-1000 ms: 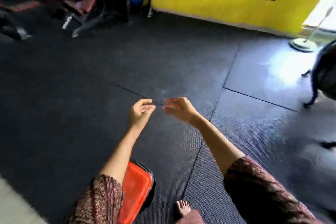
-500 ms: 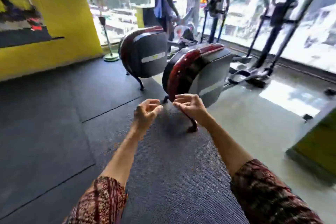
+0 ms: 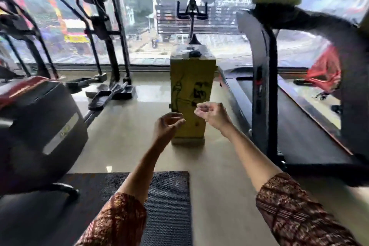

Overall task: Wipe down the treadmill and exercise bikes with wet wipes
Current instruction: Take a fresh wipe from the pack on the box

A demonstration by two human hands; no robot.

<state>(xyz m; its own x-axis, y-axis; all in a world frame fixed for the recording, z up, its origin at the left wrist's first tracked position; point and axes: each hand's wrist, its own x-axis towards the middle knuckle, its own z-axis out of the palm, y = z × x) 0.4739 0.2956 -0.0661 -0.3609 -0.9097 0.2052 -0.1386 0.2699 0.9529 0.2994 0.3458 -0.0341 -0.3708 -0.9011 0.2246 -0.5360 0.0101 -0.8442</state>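
Treadmill (image 3: pixel 295 126): right of frame, its dark belt running toward the window; not touched.
Exercise bike (image 3: pixel 40 126): lower left, dark housing with red trim; also untouched. A spin bike (image 3: pixel 192 12) stands by the glass, top centre.
Wipes: none visible anywhere.
Left hand (image 3: pixel 168 124): raised mid-frame, grip narrow, fingers curled to the thumb. Cannot tell whether it pinches anything.
Right hand (image 3: pixel 211 115): just beside it and apart from it, curled the same way, nothing seen in it.
Change: a second ago the view was bare dark floor mat; now it faces the machines, with the hands posed much as before.
Meaning: likely the approach only, with wiping not yet begun.
Around: yellow pillar (image 3: pixel 192 96) behind the hands, elliptical (image 3: pixel 103 46) upper left.
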